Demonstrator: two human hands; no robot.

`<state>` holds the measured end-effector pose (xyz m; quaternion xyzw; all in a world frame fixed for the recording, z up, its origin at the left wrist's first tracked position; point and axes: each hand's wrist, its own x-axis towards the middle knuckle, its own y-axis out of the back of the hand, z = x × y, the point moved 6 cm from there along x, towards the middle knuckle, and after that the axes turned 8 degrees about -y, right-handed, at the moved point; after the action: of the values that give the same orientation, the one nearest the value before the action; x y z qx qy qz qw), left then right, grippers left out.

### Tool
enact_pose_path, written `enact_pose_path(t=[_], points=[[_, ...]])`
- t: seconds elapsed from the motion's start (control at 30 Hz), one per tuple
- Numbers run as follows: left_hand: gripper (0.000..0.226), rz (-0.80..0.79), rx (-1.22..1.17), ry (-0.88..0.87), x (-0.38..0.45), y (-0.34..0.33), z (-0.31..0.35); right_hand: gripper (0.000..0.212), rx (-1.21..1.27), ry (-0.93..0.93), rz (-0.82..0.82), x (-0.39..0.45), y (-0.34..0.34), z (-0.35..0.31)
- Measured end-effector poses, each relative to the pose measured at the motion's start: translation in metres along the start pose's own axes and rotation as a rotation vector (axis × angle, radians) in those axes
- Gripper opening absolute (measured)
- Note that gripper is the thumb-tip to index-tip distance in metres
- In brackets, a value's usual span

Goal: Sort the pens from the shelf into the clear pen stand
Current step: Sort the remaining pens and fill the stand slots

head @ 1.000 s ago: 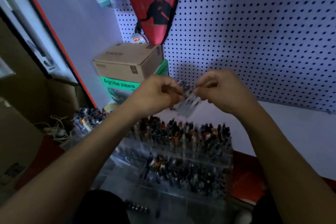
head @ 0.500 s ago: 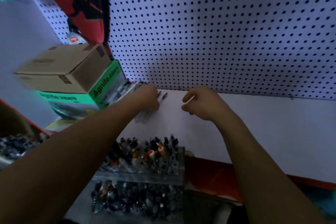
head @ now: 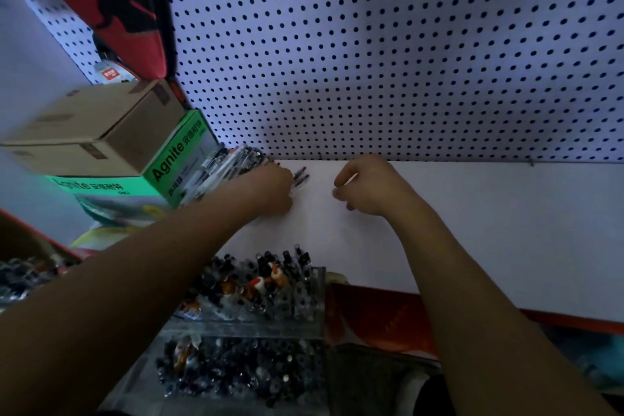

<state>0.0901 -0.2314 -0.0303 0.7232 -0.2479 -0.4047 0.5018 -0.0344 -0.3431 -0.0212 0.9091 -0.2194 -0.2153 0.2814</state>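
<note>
White shelf [head: 472, 230] carries the pens [head: 233, 162], partly under the left hand [head: 270, 192]; its grip cannot be determined. Right hand [head: 369, 187] lies just beside, fingers curled, empty.

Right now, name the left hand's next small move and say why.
Probably close the left hand round a few pens and lift: it lies over them on the shelf, and the pen stand sits just in front of the shelf.
</note>
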Motion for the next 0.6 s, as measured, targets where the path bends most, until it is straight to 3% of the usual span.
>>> enact_pose_path(t=[0.1, 0.17, 0.23, 0.4, 0.6], points=[[0.007, 0.063, 0.024, -0.014, -0.001, 0.003, 0.001, 0.018, -0.019, -0.018, 0.005, -0.001, 0.000, 0.003], [0.019, 0.085, -0.029, 0.000, -0.001, 0.004, -0.004, 0.015, -0.016, -0.036, 0.014, -0.001, 0.002, 0.006], [0.022, 0.124, -0.165, 0.009, -0.003, 0.008, -0.010, 0.010, 0.042, -0.047, 0.048, 0.000, 0.005, 0.009], [0.009, 0.264, -0.771, -0.074, -0.034, 0.032, -0.013, 0.013, 0.467, -0.004, 0.064, -0.016, 0.016, -0.005], [0.008, 0.334, -0.870, -0.266, -0.080, 0.058, 0.000, 0.023, 0.505, 0.170, 0.076, -0.044, 0.012, -0.041]])
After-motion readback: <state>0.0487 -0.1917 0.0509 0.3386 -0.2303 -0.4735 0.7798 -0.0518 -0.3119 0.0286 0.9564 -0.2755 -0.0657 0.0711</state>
